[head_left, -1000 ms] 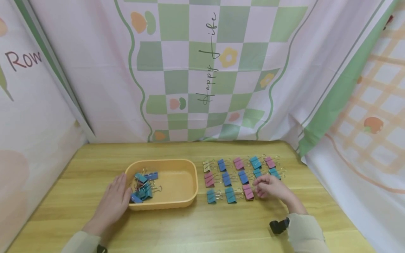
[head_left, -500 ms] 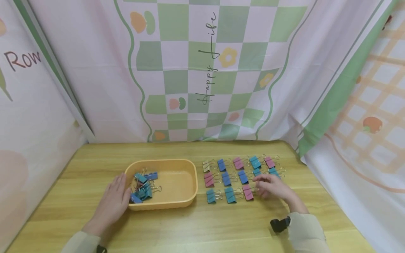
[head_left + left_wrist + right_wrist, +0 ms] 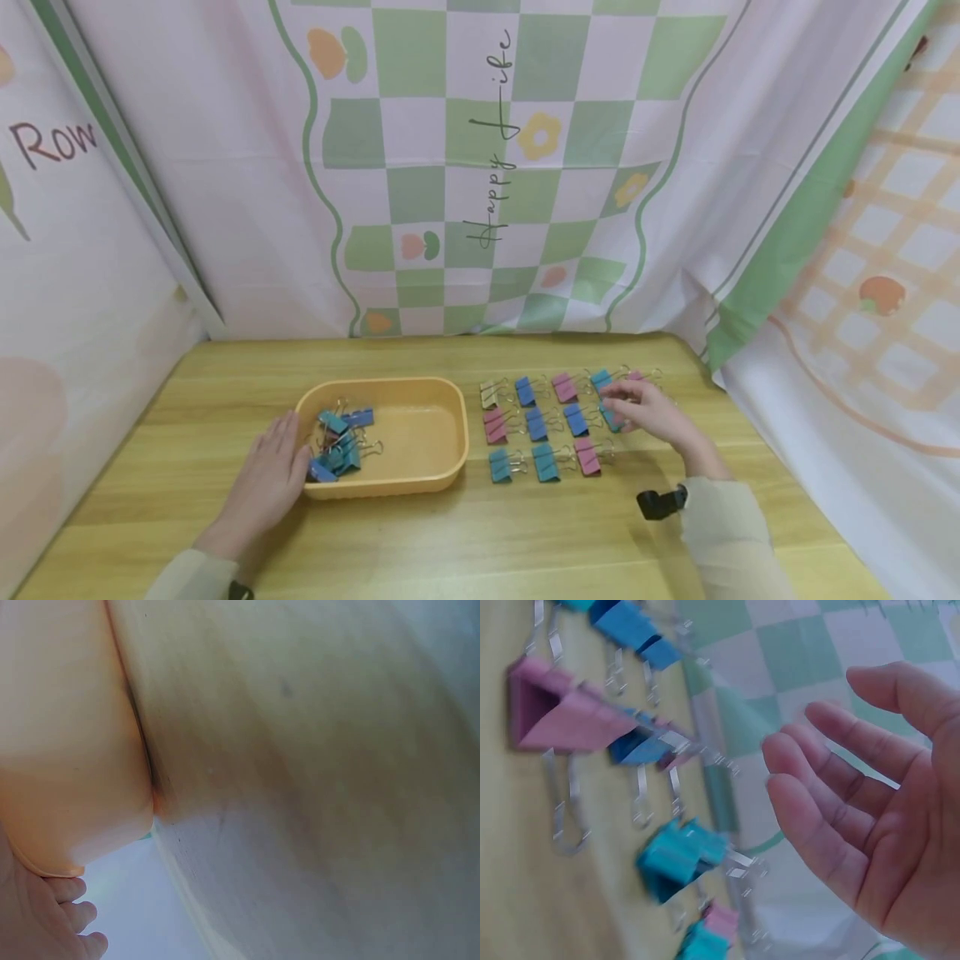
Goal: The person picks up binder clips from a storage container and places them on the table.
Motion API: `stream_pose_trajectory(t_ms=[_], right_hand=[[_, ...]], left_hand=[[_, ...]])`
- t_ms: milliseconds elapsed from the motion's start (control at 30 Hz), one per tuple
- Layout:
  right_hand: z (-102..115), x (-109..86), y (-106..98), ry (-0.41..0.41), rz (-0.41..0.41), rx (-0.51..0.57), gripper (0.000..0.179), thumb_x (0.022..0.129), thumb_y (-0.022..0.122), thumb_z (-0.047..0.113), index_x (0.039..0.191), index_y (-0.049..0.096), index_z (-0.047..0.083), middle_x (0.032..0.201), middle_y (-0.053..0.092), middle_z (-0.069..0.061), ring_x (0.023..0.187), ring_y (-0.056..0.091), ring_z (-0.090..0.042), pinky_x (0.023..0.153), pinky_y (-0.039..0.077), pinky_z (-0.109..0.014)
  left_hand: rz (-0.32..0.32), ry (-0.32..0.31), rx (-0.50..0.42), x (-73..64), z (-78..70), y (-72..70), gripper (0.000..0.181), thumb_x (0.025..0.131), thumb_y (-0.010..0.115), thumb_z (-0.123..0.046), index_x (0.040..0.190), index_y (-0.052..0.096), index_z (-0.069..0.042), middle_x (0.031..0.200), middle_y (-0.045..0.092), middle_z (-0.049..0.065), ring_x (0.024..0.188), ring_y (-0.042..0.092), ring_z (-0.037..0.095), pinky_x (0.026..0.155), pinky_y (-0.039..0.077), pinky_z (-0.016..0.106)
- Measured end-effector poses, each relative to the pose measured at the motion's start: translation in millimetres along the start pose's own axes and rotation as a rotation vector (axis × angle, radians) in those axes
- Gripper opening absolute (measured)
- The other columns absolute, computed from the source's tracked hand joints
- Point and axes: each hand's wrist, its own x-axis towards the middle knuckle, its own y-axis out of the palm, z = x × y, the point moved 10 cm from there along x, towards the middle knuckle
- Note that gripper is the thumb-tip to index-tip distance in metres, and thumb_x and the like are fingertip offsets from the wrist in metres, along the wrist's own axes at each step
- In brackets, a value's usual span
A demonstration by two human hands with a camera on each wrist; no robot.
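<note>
Three rows of binder clips in pink, blue, teal and pale yellow lie on the table's right half. Over the right end of the back two rows hovers my right hand [image 3: 648, 412], partly covering a teal binder clip [image 3: 611, 416]. The right wrist view shows this hand's fingers [image 3: 810, 825] loosely bent, holding nothing, apart from another teal binder clip [image 3: 679, 855]. A pink binder clip [image 3: 588, 457] ends the front row. My left hand [image 3: 266, 479] rests with extended fingers against the left side of a yellow tray [image 3: 420, 442]; its fingertips [image 3: 81, 915] touch the rim.
Several jumbled binder clips [image 3: 345, 450] fill the tray's left part. A wooden table [image 3: 420, 550] lies under everything. Printed curtains [image 3: 480, 283] hang behind the table and at both sides.
My right hand has moved away from the front-row pink binder clip, up and toward the back rows. The left hand, tray and clips appear unmoved.
</note>
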Motion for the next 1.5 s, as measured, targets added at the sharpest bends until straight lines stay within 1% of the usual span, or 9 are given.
stream_pose_trajectory(t_ms=[67, 200, 367, 467, 700, 933, 1167, 1300, 1500], right_hand=[[8, 4.1, 0, -0.011, 0.005, -0.010, 0.041, 0.093, 0.055, 0.019, 0.120, 0.049, -0.011, 0.106, 0.057, -0.023, 0.082, 0.059, -0.034, 0.069, 0.054, -0.045], [25, 12.5, 3, -0.018, 0.013, -0.055, 0.045, 0.094, 0.055, 0.026, 0.124, 0.049, -0.007, 0.113, 0.056, -0.024, 0.084, 0.061, -0.024, 0.072, 0.053, -0.039], [50, 26.4, 15, -0.058, 0.047, -0.101, 0.045, 0.092, 0.056, 0.030, 0.123, 0.051, -0.003, 0.110, 0.057, -0.020, 0.083, 0.061, -0.025, 0.071, 0.053, -0.038], [67, 34.2, 23, -0.095, 0.066, -0.108, 0.045, 0.091, 0.057, 0.030, 0.123, 0.052, -0.002, 0.111, 0.056, -0.020, 0.085, 0.060, -0.025, 0.072, 0.053, -0.041], [97, 51.9, 41, -0.143, 0.104, -0.114, 0.037, 0.093, 0.056, 0.023, 0.123, 0.053, 0.001, 0.109, 0.056, -0.017, 0.085, 0.061, -0.022, 0.068, 0.053, -0.032], [127, 62.6, 63, -0.201, 0.144, -0.086, 0.038, 0.093, 0.054, 0.016, 0.128, 0.048, 0.000, 0.105, 0.056, -0.015, 0.078, 0.062, -0.022, 0.064, 0.053, -0.034], [145, 73.1, 85, -0.242, 0.159, -0.057, 0.041, 0.092, 0.056, 0.016, 0.130, 0.046, 0.002, 0.104, 0.057, -0.012, 0.081, 0.062, -0.026, 0.064, 0.053, -0.033], [155, 78.2, 103, -0.259, 0.189, -0.035, 0.041, 0.092, 0.057, 0.015, 0.128, 0.047, 0.000, 0.103, 0.057, -0.012, 0.079, 0.062, -0.026, 0.064, 0.053, -0.035], [169, 83.7, 134, -0.292, 0.229, -0.049, 0.039, 0.090, 0.059, 0.009, 0.126, 0.049, 0.000, 0.098, 0.058, -0.010, 0.075, 0.063, -0.024, 0.063, 0.054, -0.039]], left_hand=[[-0.005, 0.001, 0.001, -0.2, 0.3, -0.1, 0.058, 0.100, 0.029, -0.026, 0.140, 0.016, 0.014, 0.145, 0.016, 0.031, 0.132, 0.015, 0.045, 0.106, 0.012, 0.056], [-0.012, 0.008, 0.002, -0.2, -0.3, -0.8, 0.058, 0.100, 0.030, -0.026, 0.140, 0.017, 0.013, 0.145, 0.017, 0.031, 0.132, 0.016, 0.045, 0.105, 0.013, 0.056], [-0.016, 0.012, -0.001, -0.6, -1.5, -2.2, 0.058, 0.100, 0.030, -0.027, 0.140, 0.017, 0.013, 0.145, 0.017, 0.031, 0.131, 0.016, 0.045, 0.105, 0.013, 0.056], [-0.010, 0.010, -0.003, -0.9, -1.0, -1.7, 0.058, 0.100, 0.029, -0.027, 0.140, 0.016, 0.013, 0.144, 0.017, 0.031, 0.132, 0.016, 0.045, 0.106, 0.012, 0.056], [-0.001, -0.002, -0.004, 0.0, -0.8, -1.4, 0.058, 0.100, 0.029, -0.027, 0.141, 0.015, 0.012, 0.145, 0.015, 0.030, 0.132, 0.015, 0.045, 0.106, 0.012, 0.056], [-0.001, 0.001, 0.003, 1.3, -0.9, -1.5, 0.058, 0.100, 0.030, -0.026, 0.140, 0.016, 0.013, 0.145, 0.016, 0.030, 0.132, 0.015, 0.044, 0.106, 0.012, 0.056], [0.000, 0.005, 0.002, 1.8, -0.7, -1.1, 0.057, 0.100, 0.030, -0.026, 0.140, 0.017, 0.013, 0.145, 0.016, 0.030, 0.132, 0.015, 0.045, 0.106, 0.012, 0.056], [0.003, 0.002, 0.002, 1.7, -0.7, -0.9, 0.057, 0.100, 0.030, -0.026, 0.140, 0.016, 0.013, 0.145, 0.015, 0.030, 0.132, 0.015, 0.045, 0.106, 0.012, 0.056], [0.007, -0.002, 0.007, 1.6, 0.0, 0.2, 0.058, 0.100, 0.029, -0.027, 0.140, 0.017, 0.013, 0.145, 0.017, 0.030, 0.132, 0.015, 0.045, 0.106, 0.012, 0.056]])
